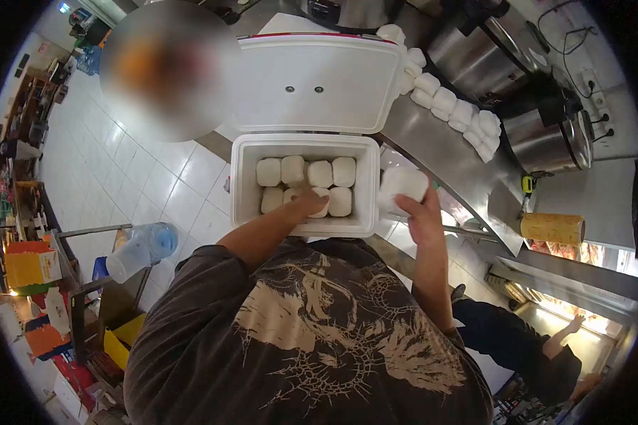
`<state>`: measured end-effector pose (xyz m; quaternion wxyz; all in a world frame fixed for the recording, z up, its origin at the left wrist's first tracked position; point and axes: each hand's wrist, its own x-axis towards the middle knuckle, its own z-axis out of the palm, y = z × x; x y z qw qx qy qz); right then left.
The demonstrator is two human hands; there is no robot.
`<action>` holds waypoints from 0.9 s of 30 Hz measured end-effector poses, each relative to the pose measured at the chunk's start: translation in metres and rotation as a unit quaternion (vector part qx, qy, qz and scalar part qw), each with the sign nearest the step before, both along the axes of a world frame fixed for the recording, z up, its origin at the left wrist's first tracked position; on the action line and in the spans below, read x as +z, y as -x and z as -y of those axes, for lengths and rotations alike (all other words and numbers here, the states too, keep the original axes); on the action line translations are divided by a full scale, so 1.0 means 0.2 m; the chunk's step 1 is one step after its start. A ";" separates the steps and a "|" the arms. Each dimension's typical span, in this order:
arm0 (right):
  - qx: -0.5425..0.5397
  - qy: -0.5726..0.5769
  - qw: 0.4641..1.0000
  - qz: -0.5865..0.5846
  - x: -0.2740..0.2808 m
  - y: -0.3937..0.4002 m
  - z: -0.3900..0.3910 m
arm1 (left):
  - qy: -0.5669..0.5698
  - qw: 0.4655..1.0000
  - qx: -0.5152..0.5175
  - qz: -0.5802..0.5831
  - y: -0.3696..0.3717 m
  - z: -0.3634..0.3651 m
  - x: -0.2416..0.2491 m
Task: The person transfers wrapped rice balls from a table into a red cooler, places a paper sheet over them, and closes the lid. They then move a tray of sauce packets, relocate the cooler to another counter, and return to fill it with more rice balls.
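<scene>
An open white cooler box [238, 185] stands in front of me, with several rounded white packs [320, 173] in two rows inside. My left hand [310, 204] reaches into the box, its fingers closed against a pack in the near row and partly hiding it. What the packs contain cannot be made out. To the right of the box, my right hand [424, 218] grips another white pack [403, 187], held up beside the rim with the thumb across its lower side.
The cooler lid [319, 83] is tipped back. More white packs [443, 100] line a steel counter [443, 145] beside large metal cookers [482, 60]. A yellow roll [553, 228] sits at right. Another person [524, 347] is at lower right; a blurred shape is at upper left.
</scene>
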<state>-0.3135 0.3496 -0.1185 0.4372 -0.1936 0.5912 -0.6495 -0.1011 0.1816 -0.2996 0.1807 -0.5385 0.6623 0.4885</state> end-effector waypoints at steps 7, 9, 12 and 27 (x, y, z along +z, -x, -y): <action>0.174 -0.055 0.982 0.057 -0.30 -0.40 0.48 | -0.095 0.980 -0.031 -0.171 -0.30 0.22 0.16; 0.193 -0.117 0.973 0.048 -0.43 -0.54 0.59 | -0.226 0.913 0.271 -0.203 -0.40 0.26 0.22; 0.273 -0.172 0.946 -0.005 -0.70 -0.72 0.75 | -0.038 0.935 0.254 -0.246 -0.58 0.25 0.41; 0.398 -0.273 0.805 -0.345 -0.76 -1.11 0.90 | 0.083 0.871 0.350 -0.336 -1.30 0.12 0.45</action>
